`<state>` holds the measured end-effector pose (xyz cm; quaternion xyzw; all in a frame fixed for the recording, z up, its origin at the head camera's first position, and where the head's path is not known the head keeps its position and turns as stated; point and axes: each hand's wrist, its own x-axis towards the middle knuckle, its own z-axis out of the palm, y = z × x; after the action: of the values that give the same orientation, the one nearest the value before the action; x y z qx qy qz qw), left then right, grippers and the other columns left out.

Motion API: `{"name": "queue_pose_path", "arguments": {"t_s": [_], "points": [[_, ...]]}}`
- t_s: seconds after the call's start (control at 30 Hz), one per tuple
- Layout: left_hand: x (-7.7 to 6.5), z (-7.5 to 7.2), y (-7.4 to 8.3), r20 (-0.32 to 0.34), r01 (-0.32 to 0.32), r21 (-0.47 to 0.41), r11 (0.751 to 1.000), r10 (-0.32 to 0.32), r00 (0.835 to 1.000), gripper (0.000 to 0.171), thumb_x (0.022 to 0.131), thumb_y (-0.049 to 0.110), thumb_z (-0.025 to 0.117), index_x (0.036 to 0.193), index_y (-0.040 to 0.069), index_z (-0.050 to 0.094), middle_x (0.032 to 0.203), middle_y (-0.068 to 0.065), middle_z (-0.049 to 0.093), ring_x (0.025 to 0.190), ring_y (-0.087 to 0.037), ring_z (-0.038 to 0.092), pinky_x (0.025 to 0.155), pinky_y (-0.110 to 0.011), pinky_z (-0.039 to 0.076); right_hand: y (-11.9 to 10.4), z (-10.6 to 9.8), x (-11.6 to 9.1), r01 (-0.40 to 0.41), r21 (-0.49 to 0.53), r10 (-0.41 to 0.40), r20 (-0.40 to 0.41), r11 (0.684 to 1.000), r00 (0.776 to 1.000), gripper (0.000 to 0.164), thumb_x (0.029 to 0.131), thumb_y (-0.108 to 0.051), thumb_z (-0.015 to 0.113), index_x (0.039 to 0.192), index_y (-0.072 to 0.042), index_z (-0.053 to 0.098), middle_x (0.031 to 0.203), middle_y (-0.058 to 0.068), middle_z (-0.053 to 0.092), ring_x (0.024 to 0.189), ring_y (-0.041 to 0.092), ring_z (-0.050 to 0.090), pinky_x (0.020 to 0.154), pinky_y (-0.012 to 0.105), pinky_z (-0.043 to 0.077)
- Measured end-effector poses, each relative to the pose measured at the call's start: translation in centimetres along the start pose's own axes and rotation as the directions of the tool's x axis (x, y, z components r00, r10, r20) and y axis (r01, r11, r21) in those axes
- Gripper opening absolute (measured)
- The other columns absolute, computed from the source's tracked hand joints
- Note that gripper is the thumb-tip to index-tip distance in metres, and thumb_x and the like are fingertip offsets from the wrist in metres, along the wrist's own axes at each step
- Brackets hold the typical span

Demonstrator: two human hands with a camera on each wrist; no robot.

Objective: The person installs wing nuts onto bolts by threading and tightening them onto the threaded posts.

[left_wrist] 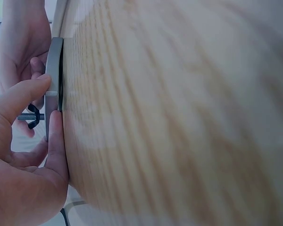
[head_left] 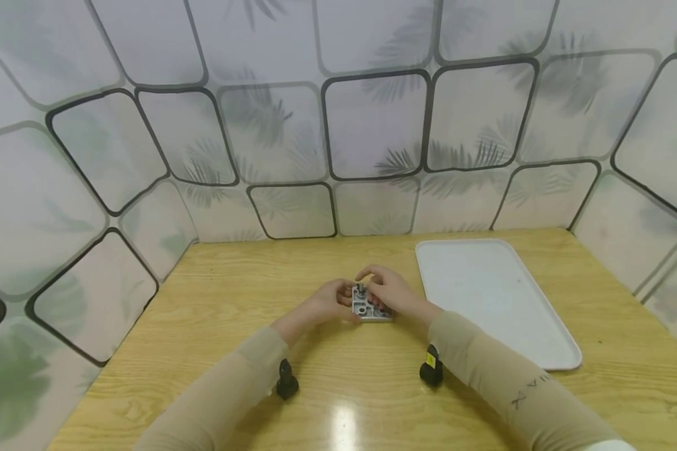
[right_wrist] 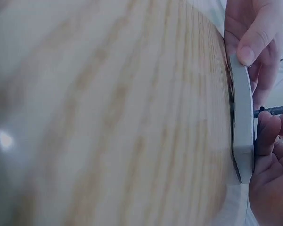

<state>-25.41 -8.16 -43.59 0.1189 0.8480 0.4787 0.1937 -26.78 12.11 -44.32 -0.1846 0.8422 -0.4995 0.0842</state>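
Observation:
A small grey metal plate (head_left: 363,311) with round bosses and recesses lies on the wooden table. Its edge stands slightly off the tabletop in the left wrist view. My left hand (head_left: 334,302) holds the plate's left side, thumb (left_wrist: 35,89) on its near edge. From the plate's far left part rises a threaded bolt (left_wrist: 23,117) with a black wing nut (left_wrist: 34,123) on it. My right hand (head_left: 392,291) reaches over the plate from the right, its index finger and thumb curled around the wing nut. Those fingers partly cover the nut in the right wrist view.
A white tray (head_left: 485,294) lies on the table (head_left: 231,275) to the right of the hands, beside the right forearm. Patterned fabric walls (head_left: 372,125) border the table at the back and sides. Black wrist cameras (head_left: 286,382) hang below both sleeves.

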Motion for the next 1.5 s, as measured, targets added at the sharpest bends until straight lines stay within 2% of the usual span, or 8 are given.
{"name": "queue_pose_path", "arguments": {"t_s": [0.23, 0.43, 0.7, 0.93, 1.27, 1.5], "points": [[-0.12, 0.10, 0.20, -0.016, 0.018, -0.002, 1.000, -0.018, 1.000, 0.079, 0.081, 0.004, 0.089, 0.150, -0.002, 0.051, 0.137, -0.016, 0.063, 0.120, -0.025, 0.063, 0.109, -0.039, 0.053, 0.00, 0.07, 0.20, -0.008, -0.107, 0.010, 0.021, 0.994, 1.000, 0.039, 0.098, -0.001, 0.050, 0.131, -0.008, 0.071, 0.070, -0.003, 0.055, 0.063, 0.011, 0.051, 0.064, 0.025, 0.044], [-0.22, 0.14, 0.28, -0.011, 0.012, -0.013, 1.000, -0.012, 1.000, 0.078, 0.081, 0.002, 0.088, 0.150, -0.002, 0.051, 0.137, -0.017, 0.063, 0.120, -0.026, 0.064, 0.109, -0.039, 0.053, 0.09, 0.11, 0.38, -0.004, -0.111, 0.007, 0.029, 0.994, 1.000, 0.033, 0.096, -0.001, 0.057, 0.126, -0.006, 0.070, 0.071, -0.002, 0.054, 0.064, 0.011, 0.051, 0.062, 0.024, 0.043], [-0.29, 0.03, 0.32, -0.003, -0.023, -0.006, 1.000, 0.022, 1.000, 0.075, 0.082, 0.000, 0.086, 0.149, -0.004, 0.052, 0.137, -0.019, 0.065, 0.119, -0.026, 0.065, 0.107, -0.036, 0.055, -0.17, 0.15, 0.30, -0.003, -0.140, 0.008, 0.036, 0.990, 0.999, 0.029, 0.094, -0.001, 0.058, 0.120, -0.005, 0.069, 0.071, -0.003, 0.057, 0.060, 0.010, 0.050, 0.057, 0.023, 0.042], [-0.44, 0.01, 0.40, 0.003, -0.010, -0.009, 1.000, 0.010, 1.000, 0.076, 0.081, 0.003, 0.088, 0.149, 0.000, 0.053, 0.136, -0.016, 0.065, 0.117, -0.024, 0.063, 0.107, -0.037, 0.053, -0.26, 0.24, 0.34, -0.033, -0.167, 0.036, 0.016, 0.985, 0.999, 0.020, 0.097, -0.005, 0.062, 0.116, -0.002, 0.068, 0.077, 0.001, 0.062, 0.061, 0.010, 0.053, 0.058, 0.023, 0.044], [-0.38, -0.04, 0.29, 0.007, -0.005, -0.014, 1.000, 0.005, 1.000, 0.076, 0.082, 0.003, 0.087, 0.150, -0.001, 0.052, 0.137, -0.016, 0.064, 0.119, -0.025, 0.063, 0.107, -0.037, 0.053, -0.36, 0.40, 0.43, -0.047, -0.204, 0.043, -0.025, 0.978, 0.999, 0.018, 0.096, -0.007, 0.068, 0.112, 0.002, 0.068, 0.083, 0.006, 0.066, 0.063, 0.010, 0.056, 0.063, 0.022, 0.047], [-0.35, -0.05, 0.35, 0.002, 0.002, -0.011, 1.000, -0.002, 1.000, 0.077, 0.082, 0.003, 0.087, 0.151, -0.001, 0.051, 0.139, -0.017, 0.062, 0.121, -0.025, 0.062, 0.108, -0.039, 0.053, -0.69, 0.61, 0.45, -0.057, -0.262, 0.042, -0.062, 0.963, 0.997, 0.015, 0.094, -0.011, 0.073, 0.104, -0.001, 0.068, 0.084, 0.006, 0.067, 0.071, 0.013, 0.057, 0.065, 0.023, 0.046]]}}
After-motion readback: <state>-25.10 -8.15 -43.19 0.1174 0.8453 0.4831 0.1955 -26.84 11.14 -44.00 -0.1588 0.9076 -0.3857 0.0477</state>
